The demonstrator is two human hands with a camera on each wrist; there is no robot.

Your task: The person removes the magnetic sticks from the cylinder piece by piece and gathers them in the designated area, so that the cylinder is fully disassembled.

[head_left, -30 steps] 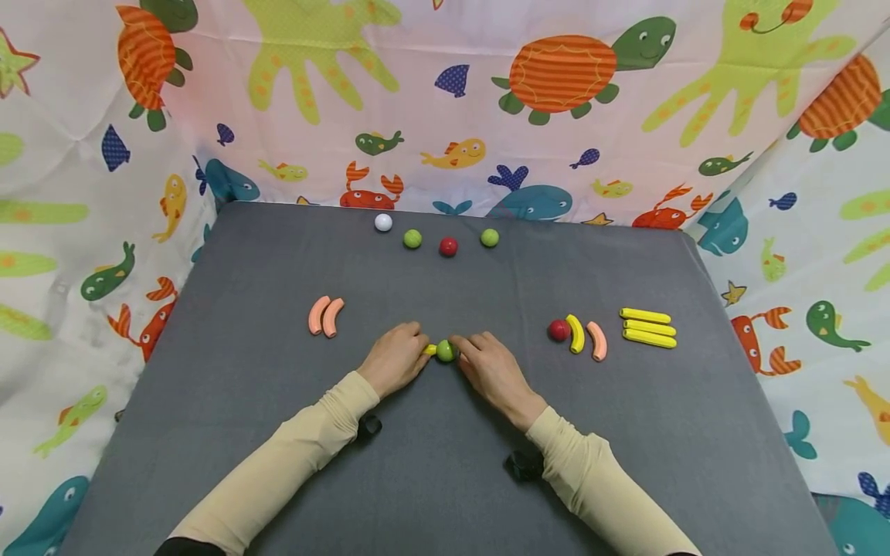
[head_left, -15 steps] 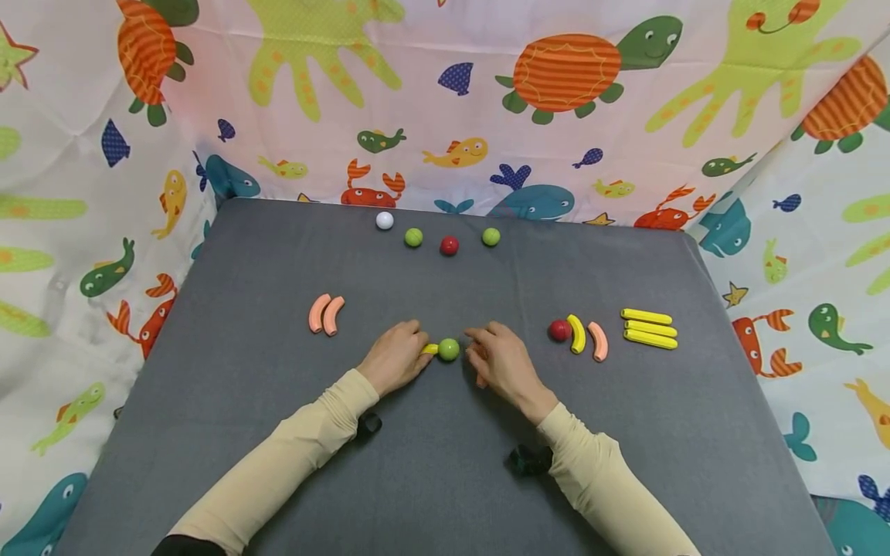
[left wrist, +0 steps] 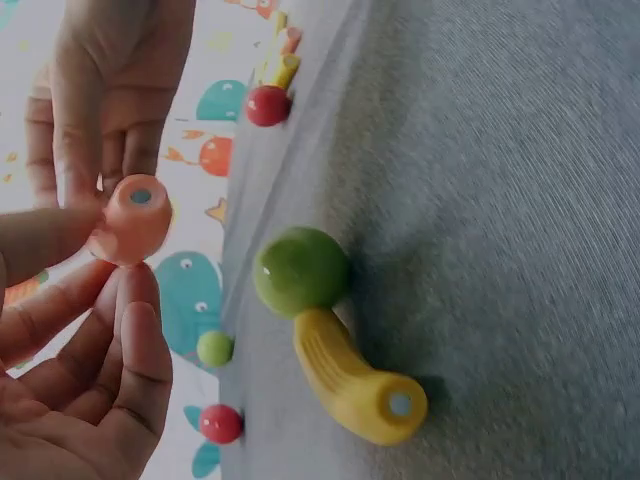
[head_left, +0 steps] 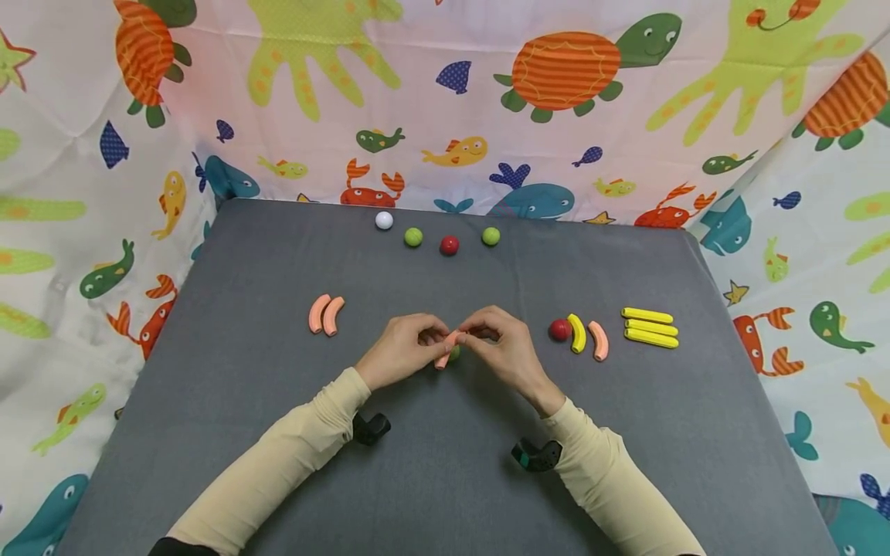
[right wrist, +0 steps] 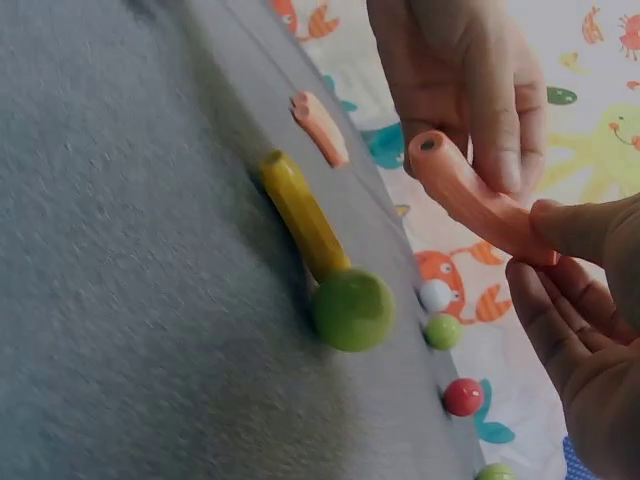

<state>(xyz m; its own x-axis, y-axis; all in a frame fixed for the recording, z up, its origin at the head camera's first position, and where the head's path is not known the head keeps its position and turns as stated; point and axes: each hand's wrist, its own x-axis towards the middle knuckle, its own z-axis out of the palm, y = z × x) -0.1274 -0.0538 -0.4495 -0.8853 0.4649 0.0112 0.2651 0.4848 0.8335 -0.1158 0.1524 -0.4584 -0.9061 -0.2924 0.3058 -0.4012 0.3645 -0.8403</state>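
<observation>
Both hands meet above the middle of the grey table. Between them they hold a pink curved stick, which has a small metal disc in its end. My right hand pinches one end between thumb and fingers. The left hand pinches the same stick with its thumb and fingertips. Below, a green ball lies on the cloth, its side touching the end of a yellow curved stick. From the head view the hands and pink stick hide most of that pair.
Two pink curved sticks lie at left. At right are a red ball, a yellow curved stick, a pink one and straight yellow sticks. White, green and red balls line the back.
My left hand has let go of the yellow curved stick and risen. The right hand had drawn back from the green ball, then came inward; the pink curved stick now shows between both hands.
</observation>
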